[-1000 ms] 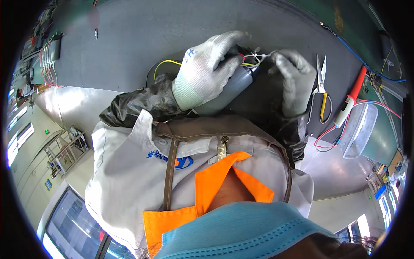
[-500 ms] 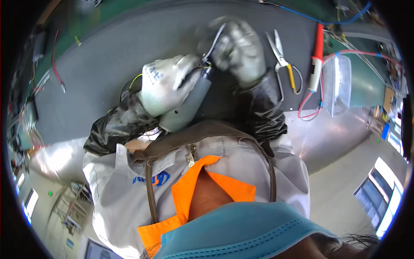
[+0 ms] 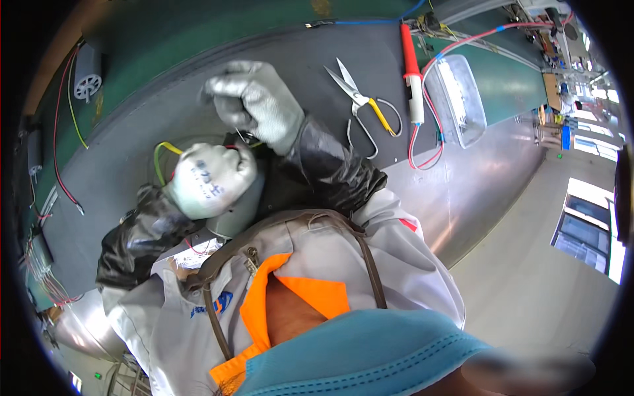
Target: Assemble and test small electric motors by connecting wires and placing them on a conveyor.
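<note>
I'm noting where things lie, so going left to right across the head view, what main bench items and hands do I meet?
Grey cylinder with spoked end, left gloved hand, right gloved hand, scissors with yellow on one handle, red-and-white wand-like tool, translucent plastic tray.

The view looks steeply down from the left of two fisheye cameras on the person's head; the pleated pale-blue face mask point(image 3: 363, 350) and pointed orange cloth collar point(image 3: 310, 294) sit closest, along the lower part; the white-gloved left hand point(image 3: 212, 179) and silvery white-gloved right hand point(image 3: 257, 105) lie farther off, above the middle; the flat dark-grey bench mat point(image 3: 132, 158) slants upward to the right; a rectangular grey-paned window point(image 3: 581, 231) stands far off near the curved rim.
</note>
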`<state>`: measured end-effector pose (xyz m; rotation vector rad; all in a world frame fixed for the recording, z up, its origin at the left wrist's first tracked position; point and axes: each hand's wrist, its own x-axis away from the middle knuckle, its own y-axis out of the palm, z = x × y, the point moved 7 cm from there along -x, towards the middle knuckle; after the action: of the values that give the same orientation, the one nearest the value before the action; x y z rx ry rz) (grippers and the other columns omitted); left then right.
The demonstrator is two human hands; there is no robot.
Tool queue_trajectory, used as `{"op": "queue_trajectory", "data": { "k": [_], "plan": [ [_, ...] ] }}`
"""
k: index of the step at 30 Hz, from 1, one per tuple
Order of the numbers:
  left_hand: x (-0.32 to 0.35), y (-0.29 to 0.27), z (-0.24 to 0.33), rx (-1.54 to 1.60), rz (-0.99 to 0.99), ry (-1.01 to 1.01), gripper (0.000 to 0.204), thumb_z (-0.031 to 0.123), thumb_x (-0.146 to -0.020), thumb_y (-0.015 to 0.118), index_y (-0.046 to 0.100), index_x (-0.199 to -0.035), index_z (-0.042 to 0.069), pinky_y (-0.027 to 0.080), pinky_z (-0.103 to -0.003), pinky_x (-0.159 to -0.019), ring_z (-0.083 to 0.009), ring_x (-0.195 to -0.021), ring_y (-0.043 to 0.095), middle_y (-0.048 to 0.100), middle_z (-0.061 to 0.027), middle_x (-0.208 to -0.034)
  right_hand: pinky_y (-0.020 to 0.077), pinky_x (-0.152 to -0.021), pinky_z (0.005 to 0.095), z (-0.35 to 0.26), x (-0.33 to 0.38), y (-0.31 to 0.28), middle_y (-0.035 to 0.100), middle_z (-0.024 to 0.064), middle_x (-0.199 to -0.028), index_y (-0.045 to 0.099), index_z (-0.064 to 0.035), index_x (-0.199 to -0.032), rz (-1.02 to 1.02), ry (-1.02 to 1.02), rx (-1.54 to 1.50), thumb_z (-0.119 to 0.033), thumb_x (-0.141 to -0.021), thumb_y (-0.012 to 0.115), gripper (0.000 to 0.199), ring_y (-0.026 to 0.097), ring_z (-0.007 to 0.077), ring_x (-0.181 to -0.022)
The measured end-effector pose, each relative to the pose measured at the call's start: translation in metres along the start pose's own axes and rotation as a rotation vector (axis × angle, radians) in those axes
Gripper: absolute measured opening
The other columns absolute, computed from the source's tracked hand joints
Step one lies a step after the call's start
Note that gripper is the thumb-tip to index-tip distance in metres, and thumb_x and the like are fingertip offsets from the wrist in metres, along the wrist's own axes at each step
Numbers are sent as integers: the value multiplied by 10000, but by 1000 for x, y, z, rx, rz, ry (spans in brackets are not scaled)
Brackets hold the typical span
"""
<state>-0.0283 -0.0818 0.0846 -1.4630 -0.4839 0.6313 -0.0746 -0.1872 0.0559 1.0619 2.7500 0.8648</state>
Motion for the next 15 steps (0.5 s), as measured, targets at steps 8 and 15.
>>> {"op": "queue_trajectory", "data": {
  "k": [8, 15],
  "plan": [
    [1, -25, -27, 192, 207, -264, 415, 267, -830, 693, 629, -1177, 48, 467, -416, -769, -332, -886, 583, 573, -154, -945, 529, -789, 422, -59, 142, -106, 679, 163, -976, 634, -27, -1155, 771, -452, 1694, -179, -864, 694, 333, 651, 364, -874],
    [-29, 19, -58, 1007, 78, -466, 232, 186, -941, 645, 673, -1058, -13, 514, -372, -864, -233, -873, 657, 685, -101, -940, 442, -982, 500, 17, 229, -101, 520, 265, -1330, 413, -24, -1451, 662, -56, 1747, 19, -827, 619, 658, 507, 453, -1195]
  ]
}}
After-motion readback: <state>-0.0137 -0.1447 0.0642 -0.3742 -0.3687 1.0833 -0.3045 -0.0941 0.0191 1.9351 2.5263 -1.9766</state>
